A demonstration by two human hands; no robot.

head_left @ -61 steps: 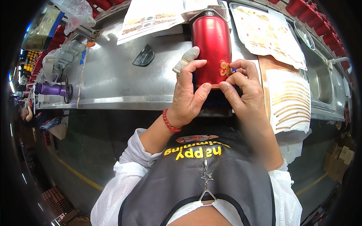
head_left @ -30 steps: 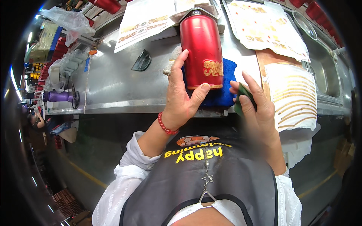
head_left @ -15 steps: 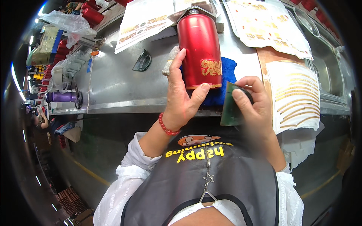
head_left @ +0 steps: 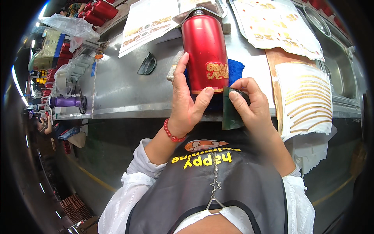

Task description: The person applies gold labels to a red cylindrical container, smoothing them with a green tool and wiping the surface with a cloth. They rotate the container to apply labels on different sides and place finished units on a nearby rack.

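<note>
A shiny red metal bottle lies on the bench with its neck pointing away and its base toward me. Gold lettering runs along its side close to the base. My left hand grips the bottle's base end, thumb at the bottom rim and fingers along its left side. Pinched in my right hand is a dark green flat scraper, its upper corner right at the bottle's base edge. A blue cloth lies beneath the bottle, partly hidden by it.
Right of the bottle, a white sheet with gold curved strips overhangs the bench edge. Decal sheets lie behind it, beside a sink. Leftward are another dark scraper piece, a printed sheet and a purple bottle.
My right hand has brought the green scraper leftward, up to the bottle's base. The bottle has turned slightly, while my left hand keeps its hold.
</note>
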